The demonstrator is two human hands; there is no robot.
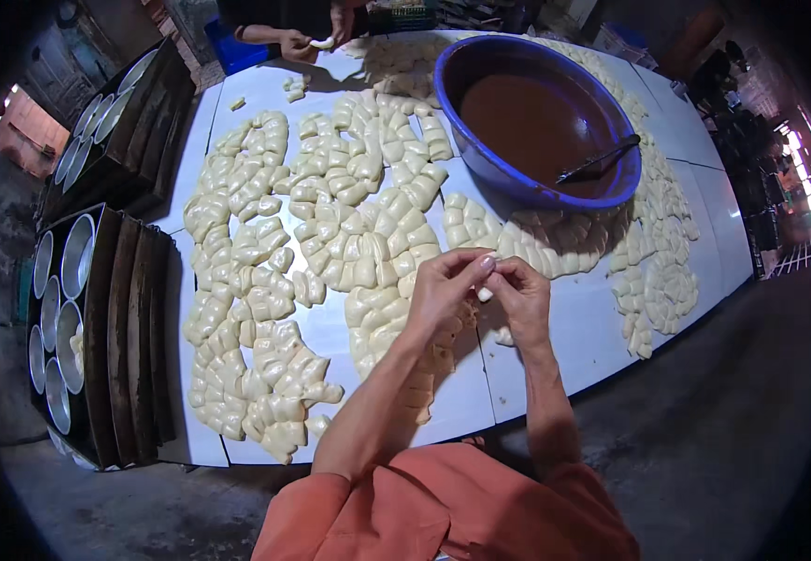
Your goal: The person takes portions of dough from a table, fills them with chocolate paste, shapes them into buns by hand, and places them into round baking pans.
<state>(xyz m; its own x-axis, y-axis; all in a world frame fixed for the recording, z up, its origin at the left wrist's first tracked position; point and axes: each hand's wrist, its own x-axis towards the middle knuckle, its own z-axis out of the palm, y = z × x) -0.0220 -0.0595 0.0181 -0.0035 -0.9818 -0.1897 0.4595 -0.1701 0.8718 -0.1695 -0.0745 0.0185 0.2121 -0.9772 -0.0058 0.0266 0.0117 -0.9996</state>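
My left hand (443,290) and my right hand (524,299) are closed together around a small pale piece of dough (485,294), fingertips pinched on it. Beneath and around them, many pale, glossy dough pieces (377,238) lie in joined patches on the white table (555,365). Just beyond my hands is a large blue tub (466,131) holding brown liquid (527,112), with a dark long-handled utensil (597,161) resting in it.
Stacks of dark trays with round metal tins (75,265) stand along the left edge, another stack (106,117) farther back. At the far edge, another person's hands (298,47) hold a pale piece. A blue crate (230,51) sits behind the table.
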